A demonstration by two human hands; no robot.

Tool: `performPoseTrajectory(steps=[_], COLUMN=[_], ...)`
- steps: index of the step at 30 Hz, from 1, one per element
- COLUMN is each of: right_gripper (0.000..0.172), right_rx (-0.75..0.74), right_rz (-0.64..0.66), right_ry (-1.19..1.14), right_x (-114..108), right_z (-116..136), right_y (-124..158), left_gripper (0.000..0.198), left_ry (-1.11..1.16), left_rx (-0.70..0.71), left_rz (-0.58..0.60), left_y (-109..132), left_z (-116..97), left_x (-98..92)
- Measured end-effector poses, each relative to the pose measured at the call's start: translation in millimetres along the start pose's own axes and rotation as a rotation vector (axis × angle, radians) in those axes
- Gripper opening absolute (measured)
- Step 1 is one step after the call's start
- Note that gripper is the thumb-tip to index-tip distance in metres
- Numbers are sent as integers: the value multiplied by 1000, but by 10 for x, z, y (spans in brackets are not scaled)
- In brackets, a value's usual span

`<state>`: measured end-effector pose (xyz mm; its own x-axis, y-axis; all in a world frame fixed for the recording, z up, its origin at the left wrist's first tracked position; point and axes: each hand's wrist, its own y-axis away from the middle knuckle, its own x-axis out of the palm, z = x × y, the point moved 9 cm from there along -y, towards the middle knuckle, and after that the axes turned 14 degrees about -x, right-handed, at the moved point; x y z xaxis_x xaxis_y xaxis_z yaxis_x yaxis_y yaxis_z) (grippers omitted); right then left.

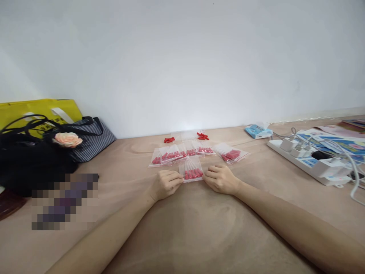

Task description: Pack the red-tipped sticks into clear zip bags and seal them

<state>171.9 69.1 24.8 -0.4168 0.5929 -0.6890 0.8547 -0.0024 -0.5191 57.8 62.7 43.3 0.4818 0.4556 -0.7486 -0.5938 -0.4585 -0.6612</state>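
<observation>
A small clear zip bag (pixel 191 169) with several red-tipped sticks inside lies flat on the table in front of me. My left hand (pixel 168 183) pinches its lower left corner, fingers curled. At the lower right corner, my right hand (pixel 221 179) grips the same bag between thumb and fingers. Just beyond it, more filled bags (pixel 171 155) lie overlapping in a row. One further filled bag (pixel 231 153) rests to the right. Loose red pieces sit in two small piles, a left pile (pixel 169 140) and a right pile (pixel 202 136), near the wall.
A yellow bag (pixel 65 108), a striped bag (pixel 97 139) and a black bag (pixel 34 156) with a flower stand at left. A pixelated patch (pixel 65 201) hides something before them. On the right are a blue tissue pack (pixel 258 131), a white power strip (pixel 299 161) with plugs and cables, and printed papers (pixel 342 140).
</observation>
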Motion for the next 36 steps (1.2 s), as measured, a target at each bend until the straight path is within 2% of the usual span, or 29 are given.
performPoseTrajectory(steps=[12, 20, 26, 36], right_gripper=[26, 26, 22, 23], right_rx=[82, 108, 81, 52], right_rz=[-84, -57, -109, -117], right_ry=[-86, -94, -109, -15], right_x=[-57, -8, -2, -63], right_z=[-70, -70, 1, 22], right_y=[-23, -57, -152, -131], left_gripper=[18, 12, 13, 12], left_ry=[57, 62, 1, -75], left_rx=[-26, -62, 44, 138], left_rz=[1, -62, -84, -99], left_y=[-32, -96, -180, -164], left_z=[-27, -34, -232, -277], left_x=[61, 48, 155, 95])
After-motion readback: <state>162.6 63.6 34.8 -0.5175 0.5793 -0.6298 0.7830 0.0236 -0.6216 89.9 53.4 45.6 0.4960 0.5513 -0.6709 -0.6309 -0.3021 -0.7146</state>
